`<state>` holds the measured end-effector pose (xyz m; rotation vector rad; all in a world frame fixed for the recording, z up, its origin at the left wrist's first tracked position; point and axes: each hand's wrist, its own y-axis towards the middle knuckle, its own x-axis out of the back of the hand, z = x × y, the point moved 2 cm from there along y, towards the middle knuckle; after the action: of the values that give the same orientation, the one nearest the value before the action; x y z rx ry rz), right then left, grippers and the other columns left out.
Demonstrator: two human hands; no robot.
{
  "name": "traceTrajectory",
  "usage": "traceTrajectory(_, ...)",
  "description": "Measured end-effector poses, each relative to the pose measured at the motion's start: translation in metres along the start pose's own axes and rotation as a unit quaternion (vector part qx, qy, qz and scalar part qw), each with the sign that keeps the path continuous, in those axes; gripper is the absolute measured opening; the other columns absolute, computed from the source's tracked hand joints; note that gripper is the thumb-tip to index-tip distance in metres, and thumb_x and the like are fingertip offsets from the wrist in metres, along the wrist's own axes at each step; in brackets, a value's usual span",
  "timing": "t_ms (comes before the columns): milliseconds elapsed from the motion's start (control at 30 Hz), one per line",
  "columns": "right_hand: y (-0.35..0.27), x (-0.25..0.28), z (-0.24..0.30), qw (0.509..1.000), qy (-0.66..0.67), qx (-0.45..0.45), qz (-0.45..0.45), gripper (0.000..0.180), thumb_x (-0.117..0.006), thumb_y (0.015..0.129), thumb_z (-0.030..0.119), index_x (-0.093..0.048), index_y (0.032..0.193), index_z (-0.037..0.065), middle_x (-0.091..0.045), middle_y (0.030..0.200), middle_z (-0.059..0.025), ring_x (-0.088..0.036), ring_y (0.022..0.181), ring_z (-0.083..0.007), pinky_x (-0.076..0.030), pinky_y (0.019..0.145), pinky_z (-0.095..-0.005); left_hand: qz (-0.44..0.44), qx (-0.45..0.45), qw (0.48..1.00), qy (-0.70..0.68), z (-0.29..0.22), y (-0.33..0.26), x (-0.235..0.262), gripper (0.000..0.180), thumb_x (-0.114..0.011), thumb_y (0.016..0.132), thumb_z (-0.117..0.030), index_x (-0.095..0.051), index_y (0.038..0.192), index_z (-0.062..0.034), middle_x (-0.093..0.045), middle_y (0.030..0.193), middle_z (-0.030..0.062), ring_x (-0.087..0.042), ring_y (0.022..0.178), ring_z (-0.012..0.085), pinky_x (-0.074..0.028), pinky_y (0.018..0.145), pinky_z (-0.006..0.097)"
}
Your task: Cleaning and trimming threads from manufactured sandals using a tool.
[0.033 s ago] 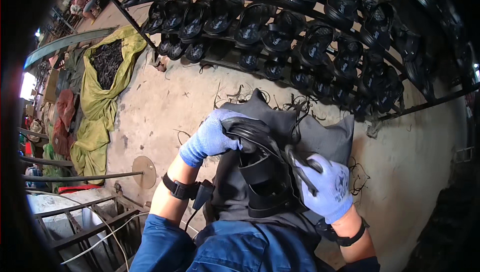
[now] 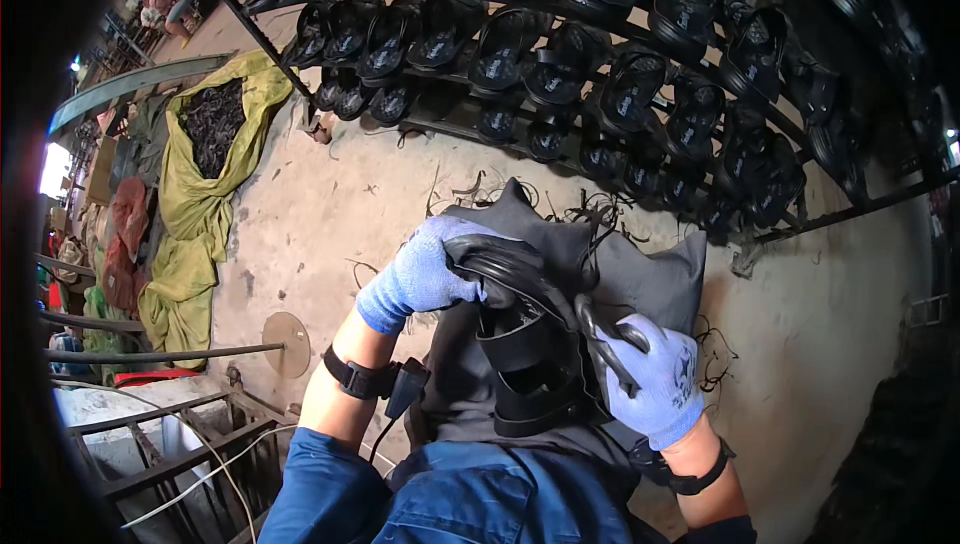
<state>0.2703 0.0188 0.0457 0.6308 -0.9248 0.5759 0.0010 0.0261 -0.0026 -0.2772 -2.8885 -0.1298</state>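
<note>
A black sandal (image 2: 520, 354) with wide straps lies tilted over my lap, its toe end away from me. My left hand (image 2: 425, 264), in a light blue knit glove, grips its far end from the left, fingers wrapped round the sole. Black-handled scissors (image 2: 612, 344) are in my gloved right hand (image 2: 655, 384), close against the sandal's right edge. Their blades cannot be made out against the dark sole. Beneath the sandal a dark grey cloth (image 2: 640, 279) covers my lap and spreads forward.
Black racks (image 2: 420, 124) ahead carry rows of black sandals (image 2: 500, 54). Thin black trimmings (image 2: 590, 209) litter the concrete floor just past the cloth. At the left are a yellow sack (image 2: 185, 234) of black scraps and a metal frame (image 2: 170, 434) with cables. Another person (image 2: 172, 6) is far back left.
My right hand and the scissors have shifted very slightly toward me. My left hand keeps the same hold on the sandal.
</note>
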Motion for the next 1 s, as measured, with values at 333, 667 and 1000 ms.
traceTrajectory(333,0.017,0.053,0.012,0.998,-0.041,0.008,0.045,0.034,-0.063,0.064,0.004,-0.068,0.097,0.009,-0.056,0.078,-0.0102,-0.057,0.06,-0.032,-0.043,0.053,-0.0413,0.088,-0.047,0.993,0.066,-0.045,0.026,-0.022,0.045,-0.079,0.062,-0.018,-0.067,0.103,-0.0022,-0.068,0.086,0.0111,-0.063,0.075,0.0218,-0.05,0.074,0.031)
traceTrajectory(667,0.0,0.08,0.003,0.991,-0.099,-0.033,0.087,0.036,-0.068,0.065,0.012,-0.069,0.1,0.016,-0.057,0.084,-0.0066,-0.057,0.059,-0.027,-0.045,0.052,-0.0392,0.157,-0.103,0.974,0.125,-0.071,0.044,-0.041,0.039,-0.07,0.069,-0.013,-0.065,0.107,-0.0061,-0.068,0.092,0.0156,-0.065,0.083,0.0335,-0.051,0.076,0.036)
traceTrajectory(1000,0.006,0.126,0.02,0.969,-0.166,-0.066,0.172,0.029,-0.068,0.066,0.007,-0.068,0.095,0.01,-0.055,0.067,-0.0075,-0.054,0.054,-0.0275,-0.04,0.049,-0.0362,0.164,-0.06,0.982,0.065,-0.078,0.045,-0.081,0.045,-0.074,0.067,-0.013,-0.064,0.11,-0.0029,-0.068,0.098,0.0158,-0.067,0.09,0.0294,-0.05,0.082,0.034)
